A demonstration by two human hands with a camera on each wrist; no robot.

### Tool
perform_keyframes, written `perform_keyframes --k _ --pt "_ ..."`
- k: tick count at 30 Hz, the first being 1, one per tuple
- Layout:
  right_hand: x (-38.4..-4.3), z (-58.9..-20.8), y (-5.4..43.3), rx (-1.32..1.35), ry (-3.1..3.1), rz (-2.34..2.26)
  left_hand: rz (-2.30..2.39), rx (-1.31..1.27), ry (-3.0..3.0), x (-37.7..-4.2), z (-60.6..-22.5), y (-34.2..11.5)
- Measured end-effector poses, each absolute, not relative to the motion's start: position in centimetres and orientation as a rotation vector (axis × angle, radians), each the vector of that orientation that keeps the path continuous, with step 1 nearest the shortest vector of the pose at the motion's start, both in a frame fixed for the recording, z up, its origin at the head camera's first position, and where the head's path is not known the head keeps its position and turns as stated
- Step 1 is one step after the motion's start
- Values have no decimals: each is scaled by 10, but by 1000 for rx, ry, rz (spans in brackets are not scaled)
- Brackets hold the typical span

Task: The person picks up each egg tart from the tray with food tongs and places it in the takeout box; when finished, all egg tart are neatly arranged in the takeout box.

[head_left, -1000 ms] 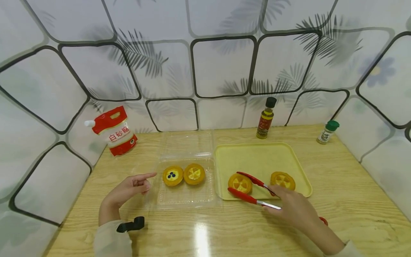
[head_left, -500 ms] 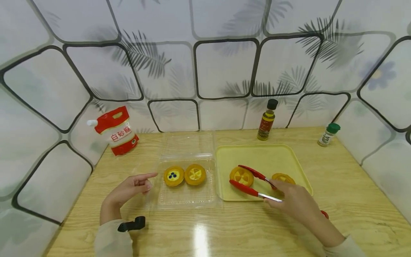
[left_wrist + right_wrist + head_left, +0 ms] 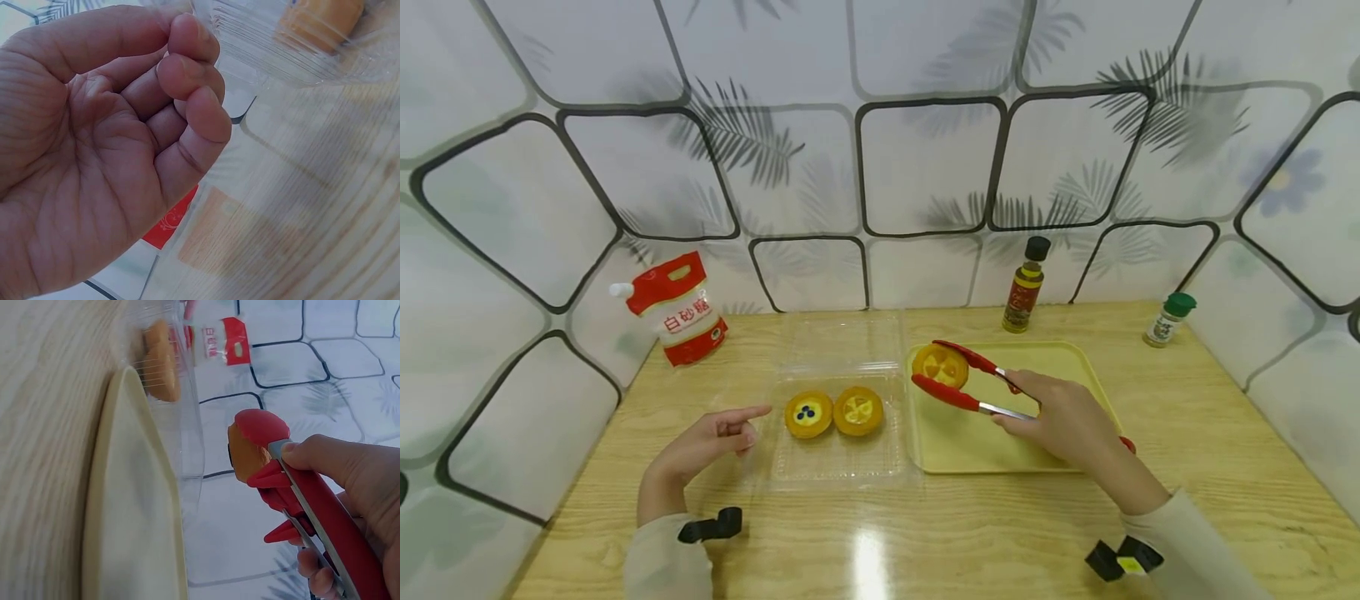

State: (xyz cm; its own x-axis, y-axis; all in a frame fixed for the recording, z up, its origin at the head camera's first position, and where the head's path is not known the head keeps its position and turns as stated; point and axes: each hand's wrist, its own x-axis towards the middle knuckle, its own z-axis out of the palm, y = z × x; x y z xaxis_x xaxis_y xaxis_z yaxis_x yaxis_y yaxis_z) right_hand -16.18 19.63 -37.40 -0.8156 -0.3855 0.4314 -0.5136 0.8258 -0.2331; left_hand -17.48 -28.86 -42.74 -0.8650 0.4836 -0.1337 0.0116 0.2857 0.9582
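Note:
My right hand (image 3: 1063, 417) grips red-tipped metal tongs (image 3: 946, 392), and their tips clasp a golden tart (image 3: 942, 365) with pale wedges on top. In the right wrist view this tart (image 3: 245, 453) is raised above the tray's rim. The yellow tray (image 3: 1000, 446) lies beneath the tongs. To its left stands a clear plastic clamshell box (image 3: 835, 467), lid folded back, with a blueberry-topped tart (image 3: 808, 414) and a wedge-topped tart (image 3: 858, 411) side by side. My left hand (image 3: 707, 446) is at the box's left edge, index finger extended, other fingers loosely bent.
A red and white sugar pouch (image 3: 681, 312) stands at the back left. An oil bottle (image 3: 1024, 287) stands behind the tray, and a green-capped spice jar (image 3: 1168, 319) at the back right. A patterned wall (image 3: 925, 167) closes off the table's rear.
The tongs have lifted the tart from the tray's front left and carried it back and slightly left. My right hand moved with it, now covering where another tart showed. My left hand stayed.

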Motion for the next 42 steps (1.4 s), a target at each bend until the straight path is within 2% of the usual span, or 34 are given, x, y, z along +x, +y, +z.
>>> perform_keyframes --k 18,33,42 --pt "-182 -366 134 1051 -2609 614 1624 448 2155 -174 -428 -290" --pt "-190 -377 88 1404 -2707 617 1604 422 2172 -175 -427 -289" --pt "-194 -383 68 1493 -2731 582 1604 425 2182 -173 -423 -289"
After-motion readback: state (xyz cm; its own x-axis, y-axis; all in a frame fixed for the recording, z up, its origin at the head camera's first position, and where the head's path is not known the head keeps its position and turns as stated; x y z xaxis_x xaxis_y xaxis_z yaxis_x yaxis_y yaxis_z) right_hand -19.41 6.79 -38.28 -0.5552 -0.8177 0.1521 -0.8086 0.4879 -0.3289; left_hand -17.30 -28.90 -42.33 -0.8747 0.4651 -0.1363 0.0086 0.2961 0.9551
